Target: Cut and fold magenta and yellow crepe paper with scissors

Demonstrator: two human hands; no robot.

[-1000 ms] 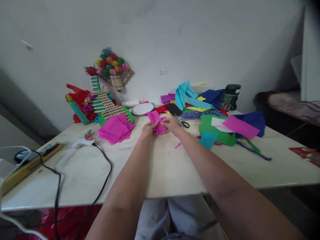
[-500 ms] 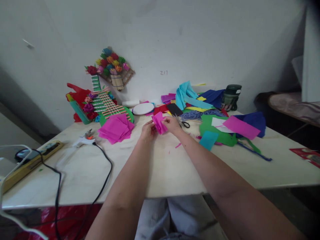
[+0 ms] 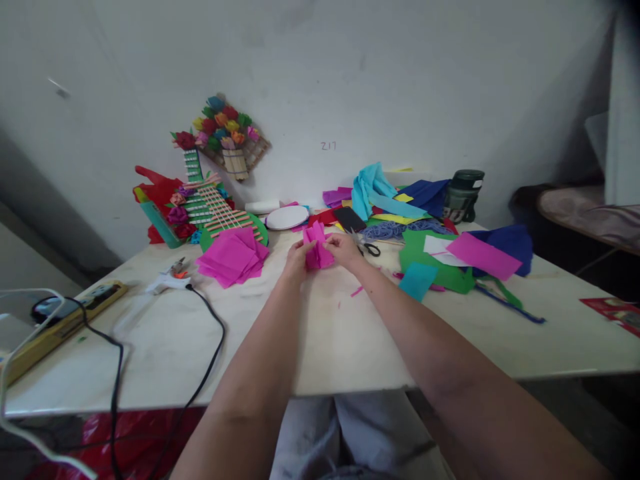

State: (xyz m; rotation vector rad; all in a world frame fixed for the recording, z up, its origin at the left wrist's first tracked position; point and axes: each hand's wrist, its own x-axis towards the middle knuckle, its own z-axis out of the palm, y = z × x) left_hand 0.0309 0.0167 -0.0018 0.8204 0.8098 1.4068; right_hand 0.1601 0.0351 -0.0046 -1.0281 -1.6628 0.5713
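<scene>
Between my two hands is a piece of folded pink crepe paper [image 3: 316,247], its pleats standing upright just above the table. My left hand [image 3: 297,259] pinches its left side, and my right hand [image 3: 342,249] grips the right edge between thumb and fingers. Some fingertips are hidden behind the paper. To the left of my left hand lies a stack of pink paper squares [image 3: 233,257]. Black-handled scissors [image 3: 370,249] rest just beyond my right wrist, near a dark phone [image 3: 349,219].
A glue gun [image 3: 173,280] trails its black cord across the left of the table, near a power strip [image 3: 100,300]. A paper-flower guitar [image 3: 220,207] leans at the back left. Coloured paper sheets [image 3: 440,260], yarn [image 3: 400,229] and a bottle [image 3: 464,195] occupy the right.
The pink paper has been spread a little, its folds now more upright and open. My left hand has turned slightly and shifted up against it. My right hand stays nearly in place.
</scene>
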